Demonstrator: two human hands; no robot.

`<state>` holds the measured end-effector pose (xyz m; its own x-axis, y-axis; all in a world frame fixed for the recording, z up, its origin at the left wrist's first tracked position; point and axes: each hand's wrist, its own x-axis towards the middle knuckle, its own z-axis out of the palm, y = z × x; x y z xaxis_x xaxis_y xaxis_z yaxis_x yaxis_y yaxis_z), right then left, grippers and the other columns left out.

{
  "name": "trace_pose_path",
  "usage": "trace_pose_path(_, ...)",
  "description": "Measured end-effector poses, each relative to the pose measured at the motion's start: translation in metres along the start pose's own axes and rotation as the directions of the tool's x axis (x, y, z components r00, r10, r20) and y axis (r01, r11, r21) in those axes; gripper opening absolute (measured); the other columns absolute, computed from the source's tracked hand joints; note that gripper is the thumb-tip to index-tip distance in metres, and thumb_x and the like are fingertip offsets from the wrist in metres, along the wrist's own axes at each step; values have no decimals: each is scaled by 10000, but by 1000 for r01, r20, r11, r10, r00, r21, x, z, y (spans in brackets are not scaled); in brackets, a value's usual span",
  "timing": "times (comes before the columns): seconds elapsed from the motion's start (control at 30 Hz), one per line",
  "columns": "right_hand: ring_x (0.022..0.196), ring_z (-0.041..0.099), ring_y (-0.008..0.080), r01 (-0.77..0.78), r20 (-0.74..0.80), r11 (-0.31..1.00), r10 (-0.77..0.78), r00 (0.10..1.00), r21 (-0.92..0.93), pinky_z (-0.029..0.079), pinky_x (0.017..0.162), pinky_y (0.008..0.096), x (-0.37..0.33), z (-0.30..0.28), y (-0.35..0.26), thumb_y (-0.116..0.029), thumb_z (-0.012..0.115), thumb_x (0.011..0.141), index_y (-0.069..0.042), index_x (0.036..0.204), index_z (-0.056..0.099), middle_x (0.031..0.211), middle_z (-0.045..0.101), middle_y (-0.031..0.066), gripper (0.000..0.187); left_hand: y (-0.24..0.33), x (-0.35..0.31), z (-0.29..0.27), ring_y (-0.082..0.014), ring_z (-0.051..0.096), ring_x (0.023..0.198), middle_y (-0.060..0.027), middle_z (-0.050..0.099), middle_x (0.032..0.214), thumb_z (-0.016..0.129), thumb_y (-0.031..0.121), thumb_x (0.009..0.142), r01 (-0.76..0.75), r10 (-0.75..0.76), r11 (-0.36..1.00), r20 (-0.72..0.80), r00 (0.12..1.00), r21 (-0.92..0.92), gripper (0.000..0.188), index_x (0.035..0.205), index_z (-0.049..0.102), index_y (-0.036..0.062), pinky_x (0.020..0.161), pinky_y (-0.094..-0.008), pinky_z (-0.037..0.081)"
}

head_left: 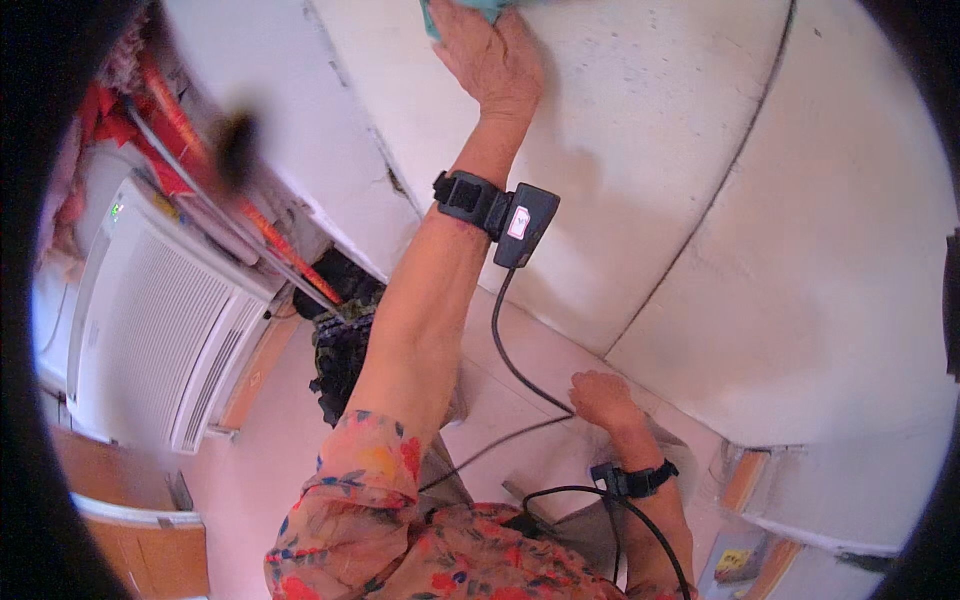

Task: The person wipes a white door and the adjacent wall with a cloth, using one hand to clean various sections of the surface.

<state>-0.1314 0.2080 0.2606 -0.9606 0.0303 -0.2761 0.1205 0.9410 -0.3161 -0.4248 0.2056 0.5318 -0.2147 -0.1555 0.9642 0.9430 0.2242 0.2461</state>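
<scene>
My left hand (490, 58) is stretched far out at the top of the view, its fingers closed on a teal cloth (490, 6). The cloth lies against a pale, stained panel surface (640, 110), and most of it is cut off by the picture's edge. Lower down, my right hand (602, 400) hangs near the panel's bottom edge with its fingers curled in. Whatever it may hold is hidden behind the back of the hand. Each wrist wears a black strap; the left strap carries a black box (527, 225) with a cable.
A white slatted appliance (165, 310) stands at the left, near an orange pole (270, 235) and red fabric (95, 115). Dark bundled material (340, 350) lies beside my left arm. Black cable (515, 365) runs from the left wrist down. Dark seams cross the panels.
</scene>
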Motion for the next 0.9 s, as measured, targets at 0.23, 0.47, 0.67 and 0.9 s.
trace_pose_path(0.23, 813, 612, 344, -10, 51, 1000, 10, 999, -18, 482, 710, 459, 1, 1, -8, -256, 503, 828, -26, 870, 601, 863, 629, 178, 253, 40, -99, -24, -417, 445, 1074, -269, 465, 1178, 420, 239, 858, 116, -161, 985, 466, 870, 125, 441, 1132, 464, -103, 988, -525, 265)
trace_pose_path(0.47, 816, 614, 358, -15, 48, 1000, 16, 999, -21, 479, 719, 472, 4, -5, -10, -261, 498, 829, -28, 857, 611, 897, 630, 186, 260, 42, 16, -4, -364, 291, 1268, -222, 359, 1315, 629, 173, 681, -100, 100, 984, 10, 995, 150, 591, 1196, 434, -42, 975, -625, 218)
trace_pose_path(0.67, 782, 589, 371, 31, 42, 999, -29, 999, -45, 464, 672, 480, -18, -4, -3, -221, 495, 826, -36, 883, 540, 830, 597, 194, 199, -143, -7, -41, -352, 423, 1130, -185, 432, 1277, 440, 296, 836, 739, -739, 672, 25, 674, -44, 489, 1237, 380, 22, 926, -423, 357)
trace_pose_path(0.9, 765, 590, 366, -18, 72, 998, 23, 997, -65, 467, 665, 474, -19, 3, 7, -238, 512, 820, -45, 914, 536, 829, 590, 187, 216, -231, -175, -117, -243, 446, 1085, -141, 439, 1226, 374, 419, 901, 995, -946, 66, 311, 88, -80, 575, 1327, 301, 40, 914, -393, 369)
